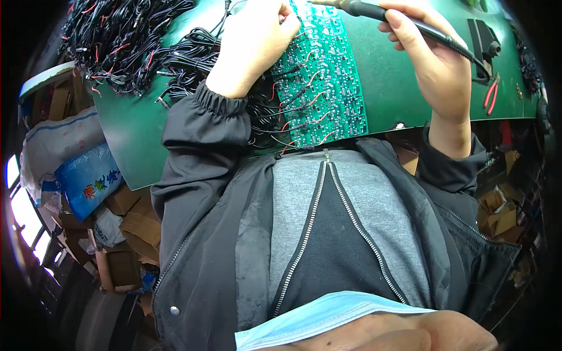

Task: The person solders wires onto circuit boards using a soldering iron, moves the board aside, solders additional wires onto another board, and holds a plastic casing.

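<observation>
A green circuit board panel [346,93] crowded with small parts lies on the green table in front of me. Black cables with red and black wire ends run onto its left side. My right hand [436,64] grips a black soldering iron [370,10], whose metal tip points left over the panel's far end. At the panel's far left edge my left hand [254,42] has its fingers pinched together; what is between them is hidden. Next to my left wrist lies a bundle of black cables [196,55].
A large heap of black cables [120,47] covers the table's [134,140] far left. At the right are red-handled pliers [492,97] and a black stand-like object [481,44]. Cardboard boxes [142,225] and a blue bag [88,178] stand below the table at the left.
</observation>
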Motion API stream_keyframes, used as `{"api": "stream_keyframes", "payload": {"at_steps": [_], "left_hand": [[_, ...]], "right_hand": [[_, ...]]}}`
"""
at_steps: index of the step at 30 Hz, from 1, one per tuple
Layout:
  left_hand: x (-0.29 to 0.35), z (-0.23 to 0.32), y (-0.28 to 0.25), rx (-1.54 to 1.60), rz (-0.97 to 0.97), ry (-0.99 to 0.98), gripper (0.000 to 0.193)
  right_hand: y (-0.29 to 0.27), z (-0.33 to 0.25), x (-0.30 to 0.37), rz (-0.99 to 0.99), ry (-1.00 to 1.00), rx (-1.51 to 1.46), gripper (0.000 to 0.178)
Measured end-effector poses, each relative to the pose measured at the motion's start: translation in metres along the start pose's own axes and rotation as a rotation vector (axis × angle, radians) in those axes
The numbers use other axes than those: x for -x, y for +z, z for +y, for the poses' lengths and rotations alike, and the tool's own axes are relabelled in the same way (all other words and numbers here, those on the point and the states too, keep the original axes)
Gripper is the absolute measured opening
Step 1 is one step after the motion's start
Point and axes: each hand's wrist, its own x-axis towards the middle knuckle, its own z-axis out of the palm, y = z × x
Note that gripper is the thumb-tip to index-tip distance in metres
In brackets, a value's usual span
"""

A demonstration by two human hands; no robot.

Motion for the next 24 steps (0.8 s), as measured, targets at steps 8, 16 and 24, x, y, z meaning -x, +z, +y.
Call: {"api": "stream_keyframes", "payload": {"at_steps": [8,16,24], "left_hand": [[0.002,-0.002,0.002,-0.317,0.339,0.432,0.025],[-0.012,-0.131,-0.100,-0.931,0.112,0.069,0.014],[0.039,-0.079,-0.141,-0.460,0.108,0.414,0.044]], "right_hand": [[-0.002,0.002,0.020,0.156,0.049,-0.116,0.024],[-0.011,-0.005,0.035,0.193,0.032,-0.128,0.023],[-0.019,-0.001,0.044,0.232,0.040,-0.119,0.023]]}}
